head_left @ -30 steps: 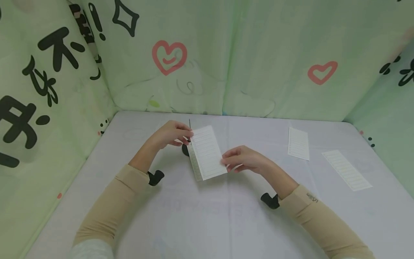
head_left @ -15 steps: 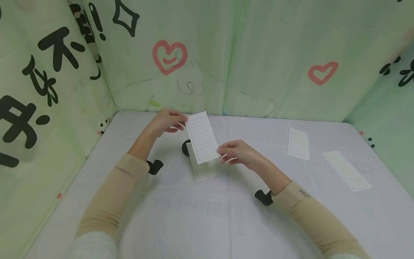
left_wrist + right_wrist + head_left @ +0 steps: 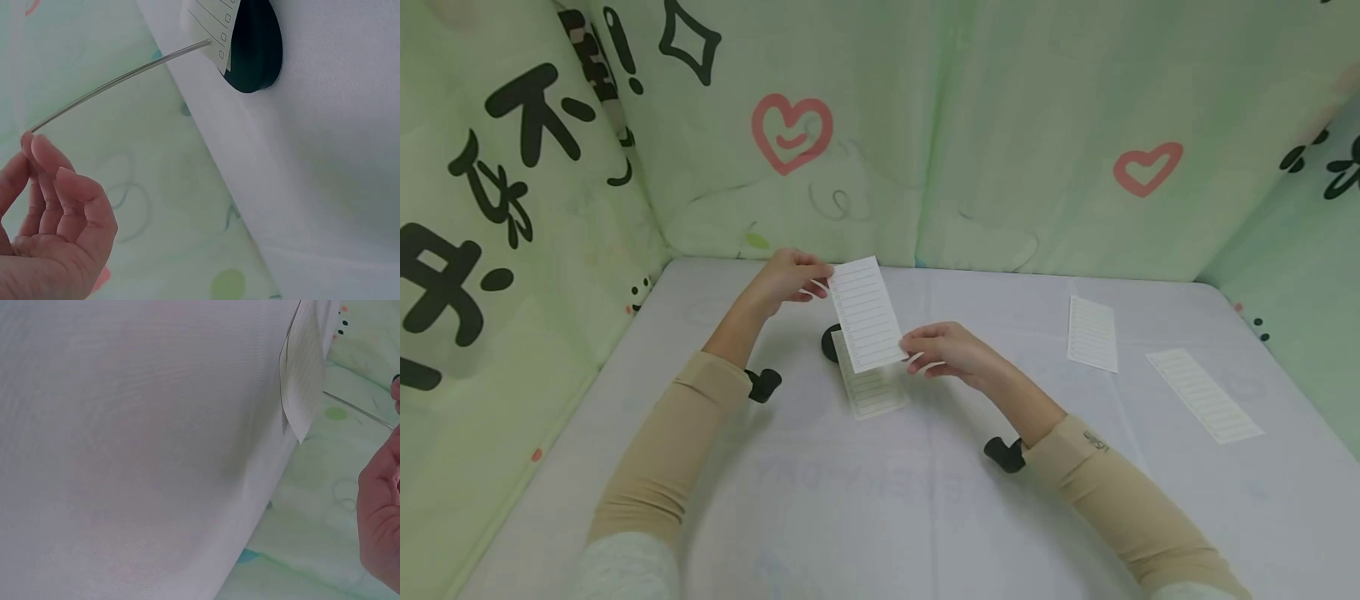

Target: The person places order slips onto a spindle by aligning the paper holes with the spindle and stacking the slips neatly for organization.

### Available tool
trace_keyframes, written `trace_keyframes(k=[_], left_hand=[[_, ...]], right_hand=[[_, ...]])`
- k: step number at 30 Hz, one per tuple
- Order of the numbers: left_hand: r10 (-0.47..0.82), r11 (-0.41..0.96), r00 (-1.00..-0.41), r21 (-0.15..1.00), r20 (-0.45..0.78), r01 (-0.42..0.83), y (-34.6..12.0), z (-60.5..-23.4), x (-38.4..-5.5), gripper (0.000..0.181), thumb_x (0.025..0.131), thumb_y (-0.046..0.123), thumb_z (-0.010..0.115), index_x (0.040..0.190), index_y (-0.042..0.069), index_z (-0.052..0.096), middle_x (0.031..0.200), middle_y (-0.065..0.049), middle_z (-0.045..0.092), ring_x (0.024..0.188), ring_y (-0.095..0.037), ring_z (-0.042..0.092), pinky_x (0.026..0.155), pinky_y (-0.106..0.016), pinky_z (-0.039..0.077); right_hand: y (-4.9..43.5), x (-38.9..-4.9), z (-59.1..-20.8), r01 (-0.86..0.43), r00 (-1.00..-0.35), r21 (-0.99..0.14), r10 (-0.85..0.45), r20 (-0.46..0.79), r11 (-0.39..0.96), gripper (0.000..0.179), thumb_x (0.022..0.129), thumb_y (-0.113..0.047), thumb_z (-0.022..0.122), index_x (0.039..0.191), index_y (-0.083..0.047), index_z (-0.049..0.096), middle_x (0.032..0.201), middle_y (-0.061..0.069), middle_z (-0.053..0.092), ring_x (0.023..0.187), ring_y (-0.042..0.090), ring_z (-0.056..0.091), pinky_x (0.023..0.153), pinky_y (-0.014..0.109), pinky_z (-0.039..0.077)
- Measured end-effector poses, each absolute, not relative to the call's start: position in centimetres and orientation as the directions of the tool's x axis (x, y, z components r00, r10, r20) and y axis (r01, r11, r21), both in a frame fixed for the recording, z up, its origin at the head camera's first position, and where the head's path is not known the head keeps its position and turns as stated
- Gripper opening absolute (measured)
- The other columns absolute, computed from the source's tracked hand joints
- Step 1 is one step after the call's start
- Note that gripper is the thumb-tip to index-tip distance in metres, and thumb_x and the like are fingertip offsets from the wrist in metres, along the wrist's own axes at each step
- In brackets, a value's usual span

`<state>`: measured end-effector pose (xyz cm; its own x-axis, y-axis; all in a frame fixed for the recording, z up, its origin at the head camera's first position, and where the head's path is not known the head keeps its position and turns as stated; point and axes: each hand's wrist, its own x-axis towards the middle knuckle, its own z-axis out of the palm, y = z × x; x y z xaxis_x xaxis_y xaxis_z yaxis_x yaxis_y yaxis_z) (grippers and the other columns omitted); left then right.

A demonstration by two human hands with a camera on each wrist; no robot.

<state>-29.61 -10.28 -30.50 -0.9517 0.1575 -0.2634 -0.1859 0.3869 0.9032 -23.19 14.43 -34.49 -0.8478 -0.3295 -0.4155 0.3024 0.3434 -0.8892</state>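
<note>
In the head view, my left hand pinches the upper left corner of a white lined paper sheet. The fingertips of my right hand pinch its lower right corner. Beneath it, another lined sheet lies over a black round base. A thin metal spike rises from this base in the left wrist view, its tip right at my left fingertips. The held sheet hides the spike in the head view. At the right wrist view's edge, my right hand is partly cut off.
Two more lined sheets, one upright and one slanted, lie on the right of the white-covered table. Green printed curtains enclose the back and sides. Both wrists carry small black cameras.
Both hands have raised the sheet up and slightly left, mostly in the first half second. The lower sheet and more of the black base now show below it.
</note>
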Motion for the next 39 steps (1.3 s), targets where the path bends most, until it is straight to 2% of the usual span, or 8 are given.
trace_keyframes(k=[6,14,19,27,35,37,39], left_hand=[[0.163,0.367,-0.950,0.911,-0.265,-0.191,-10.4,-30.9,-29.8,0.028,0.091,0.021,0.056,0.110,0.001,0.059,0.090,-0.005,0.060,0.098,-0.031,0.059,0.070,-0.026,0.045],[0.166,0.365,-0.950,0.912,-0.263,-0.189,-10.4,-31.3,-29.7,0.028,0.091,0.021,0.057,0.111,0.001,0.059,0.090,-0.005,0.060,0.078,-0.016,0.062,0.075,-0.029,0.045],[0.163,0.358,-0.953,0.915,-0.255,-0.184,-10.3,-31.4,-29.8,0.028,0.090,0.021,0.057,0.110,0.001,0.060,0.087,-0.004,0.061,0.072,-0.012,0.061,0.082,-0.035,0.045],[0.171,0.337,-0.954,0.924,-0.248,-0.180,-10.3,-31.8,-29.8,0.030,0.091,0.019,0.056,0.113,-0.001,0.059,0.084,-0.002,0.061,0.071,-0.011,0.060,0.071,-0.026,0.045],[0.179,0.288,-0.949,0.936,-0.258,-0.201,-10.3,-32.3,-29.8,0.030,0.093,0.018,0.054,0.116,0.000,0.056,0.081,0.002,0.059,0.071,-0.012,0.060,0.072,-0.028,0.043],[0.183,0.293,-0.950,0.936,-0.254,-0.194,-10.3,-32.5,-29.8,0.029,0.093,0.018,0.054,0.115,0.000,0.056,0.081,0.002,0.059,0.069,-0.011,0.060,0.070,-0.026,0.042],[0.185,0.309,-0.948,0.931,-0.258,-0.193,-10.4,-32.9,-29.7,0.028,0.093,0.018,0.054,0.114,0.001,0.057,0.084,0.001,0.058,0.069,-0.010,0.060,0.073,-0.028,0.043]], right_hand=[[14.3,-23.2,-34.6,0.306,-0.844,-0.887,-0.332,-0.421,0.345,0.034,0.090,-0.020,0.058,0.115,0.003,0.056,0.089,0.002,0.060,0.071,0.011,0.061,0.071,0.029,0.046],[14.3,-23.3,-34.9,0.315,-0.842,-0.882,-0.326,-0.430,0.349,0.032,0.090,-0.019,0.058,0.113,0.003,0.056,0.087,0.002,0.060,0.070,0.011,0.061,0.068,0.027,0.045],[14.3,-23.3,-35.0,0.322,-0.841,-0.876,-0.317,-0.439,0.359,0.033,0.089,-0.020,0.058,0.114,0.002,0.056,0.088,0.002,0.060,0.071,0.011,0.062,0.069,0.026,0.045],[14.3,-23.4,-35.1,0.330,-0.836,-0.871,-0.316,-0.448,0.364,0.034,0.089,-0.021,0.058,0.115,0.002,0.056,0.090,0.003,0.061,0.071,0.011,0.062,0.070,0.027,0.045],[14.2,-23.5,-35.2,0.316,-0.833,-0.874,-0.332,-0.442,0.370,0.033,0.089,-0.021,0.058,0.114,0.002,0.057,0.090,0.003,0.061,0.071,0.011,0.061,0.067,0.025,0.044],[14.3,-23.6,-35.3,0.311,-0.832,-0.871,-0.334,-0.443,0.379,0.034,0.089,-0.021,0.058,0.114,0.002,0.057,0.091,0.003,0.061,0.072,0.012,0.061,0.068,0.026,0.044],[14.3,-23.6,-35.4,0.309,-0.830,-0.865,-0.332,-0.448,0.395,0.033,0.089,-0.021,0.058,0.114,0.001,0.057,0.091,0.002,0.062,0.073,0.012,0.062,0.068,0.026,0.044]])
